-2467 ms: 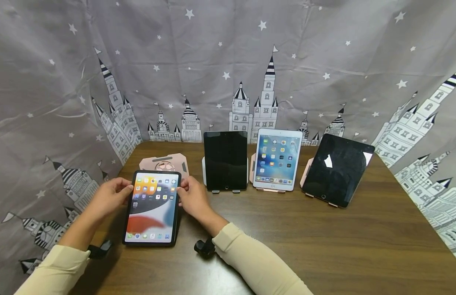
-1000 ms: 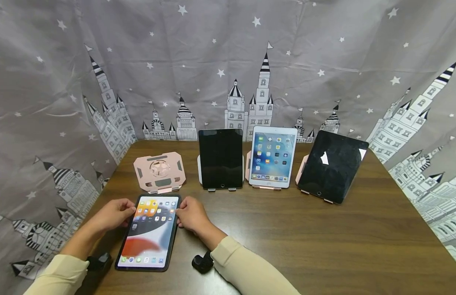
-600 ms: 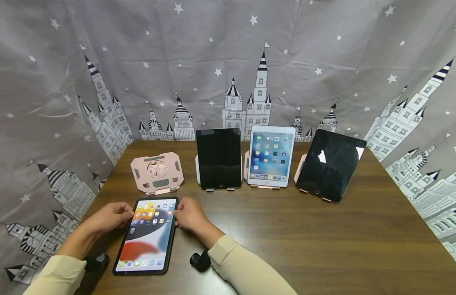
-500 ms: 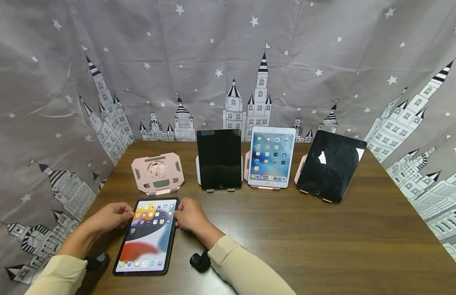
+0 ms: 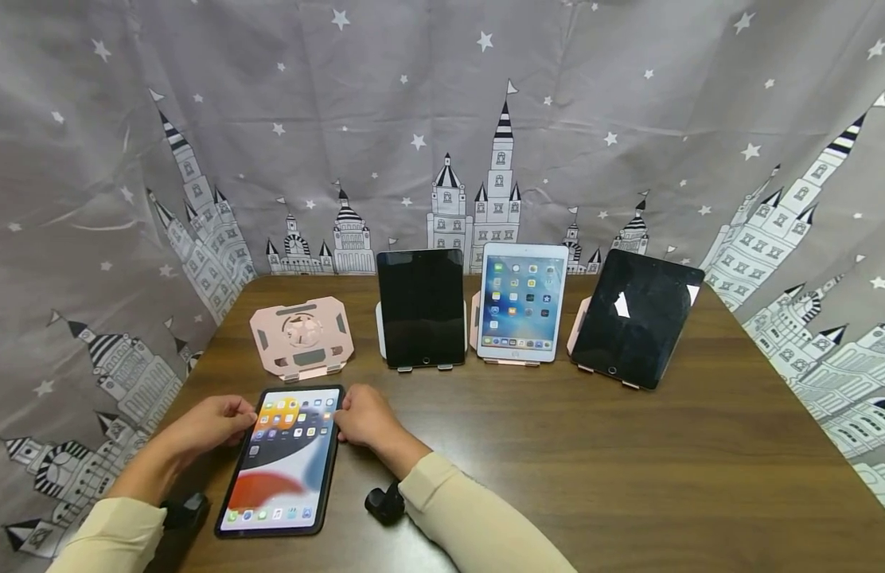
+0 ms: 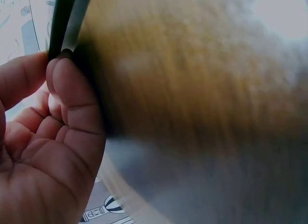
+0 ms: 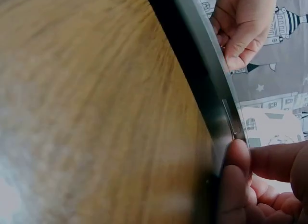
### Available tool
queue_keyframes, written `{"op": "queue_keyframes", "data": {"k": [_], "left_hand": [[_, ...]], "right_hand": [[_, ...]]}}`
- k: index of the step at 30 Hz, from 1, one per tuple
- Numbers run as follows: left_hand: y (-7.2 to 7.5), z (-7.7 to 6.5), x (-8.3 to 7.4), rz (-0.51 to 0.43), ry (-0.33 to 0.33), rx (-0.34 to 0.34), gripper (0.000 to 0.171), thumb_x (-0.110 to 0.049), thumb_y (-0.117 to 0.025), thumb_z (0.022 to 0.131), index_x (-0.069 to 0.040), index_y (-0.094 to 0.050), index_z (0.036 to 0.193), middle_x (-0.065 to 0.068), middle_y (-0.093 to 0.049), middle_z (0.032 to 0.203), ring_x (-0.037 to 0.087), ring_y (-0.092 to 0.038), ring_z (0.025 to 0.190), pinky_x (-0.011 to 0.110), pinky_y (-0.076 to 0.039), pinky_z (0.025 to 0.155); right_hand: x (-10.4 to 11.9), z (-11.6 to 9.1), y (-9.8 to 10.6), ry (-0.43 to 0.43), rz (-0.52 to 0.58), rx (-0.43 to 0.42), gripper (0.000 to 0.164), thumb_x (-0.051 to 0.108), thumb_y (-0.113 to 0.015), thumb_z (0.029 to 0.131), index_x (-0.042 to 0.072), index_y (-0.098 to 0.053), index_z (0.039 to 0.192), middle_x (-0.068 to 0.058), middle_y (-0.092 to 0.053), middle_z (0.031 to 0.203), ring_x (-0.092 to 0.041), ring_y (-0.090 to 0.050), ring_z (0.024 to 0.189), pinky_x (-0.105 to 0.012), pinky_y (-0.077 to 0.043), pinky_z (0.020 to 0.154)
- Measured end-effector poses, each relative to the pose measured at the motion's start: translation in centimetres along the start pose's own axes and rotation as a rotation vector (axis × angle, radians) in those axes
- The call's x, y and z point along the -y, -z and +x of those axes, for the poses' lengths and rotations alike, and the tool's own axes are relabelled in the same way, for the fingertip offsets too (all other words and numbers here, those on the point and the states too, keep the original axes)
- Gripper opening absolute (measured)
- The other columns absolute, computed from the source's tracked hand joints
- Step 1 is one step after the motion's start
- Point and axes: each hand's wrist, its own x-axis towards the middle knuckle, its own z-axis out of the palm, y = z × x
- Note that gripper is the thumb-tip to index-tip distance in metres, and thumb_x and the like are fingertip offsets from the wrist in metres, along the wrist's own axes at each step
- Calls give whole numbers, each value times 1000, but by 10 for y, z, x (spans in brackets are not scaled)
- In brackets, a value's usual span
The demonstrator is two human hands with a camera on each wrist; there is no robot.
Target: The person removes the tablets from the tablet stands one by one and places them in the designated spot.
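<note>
A tablet [image 5: 281, 461] with a lit home screen and a black border is at the front left of the table. My left hand [image 5: 212, 423] pinches its left edge near the top, thumb over the screen side. On the opposite edge, my right hand [image 5: 367, 415] pinches it at about the same height. In the right wrist view, thumb and fingers close on the tablet's thin side [image 7: 226, 113], and the other hand shows beyond. Just behind the tablet, a pink tablet stand [image 5: 302, 338] with cutouts leans back with nothing on it.
To the right of the pink stand, a dark tablet [image 5: 423, 306], a white tablet [image 5: 523, 302] with a lit screen and a tilted black tablet [image 5: 637, 318] rest on stands. A castle-print curtain [image 5: 414, 103] hangs behind the wooden table [image 5: 593, 461].
Both hands have brought the lit tablet down and toward the front, from overlapping the pink stand to just before it, uncovering the stand. Over the last half second it has barely moved.
</note>
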Motion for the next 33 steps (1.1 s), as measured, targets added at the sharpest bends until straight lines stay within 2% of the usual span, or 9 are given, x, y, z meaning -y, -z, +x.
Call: {"op": "queue_keyframes", "data": {"k": [5, 15, 27, 33], "left_hand": [[1, -1, -2, 16, 8, -1, 15, -7, -53, 100, 6, -59, 101, 8, -57, 89, 23, -52, 83, 34, -49, 72], [0, -1, 4, 46, 1, -2, 15, -10, -56, 100, 5, -59, 100, 8, -58, 90, 23, -53, 82, 34, -49, 70], [-3, -1, -3, 97, -2, -18, 13, -11, -59, 98, 2, -58, 97, 8, -58, 89, 23, -52, 79, 34, -47, 68], [-2, 0, -2, 84, 6, -13, 14, -12, -60, 97, 2, -58, 98, 9, -58, 92, 24, -53, 82, 33, -48, 70]], "right_hand": [[2, -1, 0, 6, -54, -9, 29, 6, -70, 88, 11, -50, 67, 5, -52, 46, -3, -53, 39, -18, -38, 45], [1, -2, -1, 17, -25, -2, 31, 4, -71, 86, 11, -50, 64, 6, -50, 43, -2, -53, 38, -17, -37, 43], [-3, 0, 1, 32, -4, -2, 29, 0, -69, 85, 11, -49, 66, 4, -52, 47, -2, -53, 38, -17, -38, 44], [-3, 0, 1, 8, 43, 4, 25, -4, -66, 83, 10, -50, 70, 3, -54, 50, -3, -53, 39, -17, -37, 40]]}}
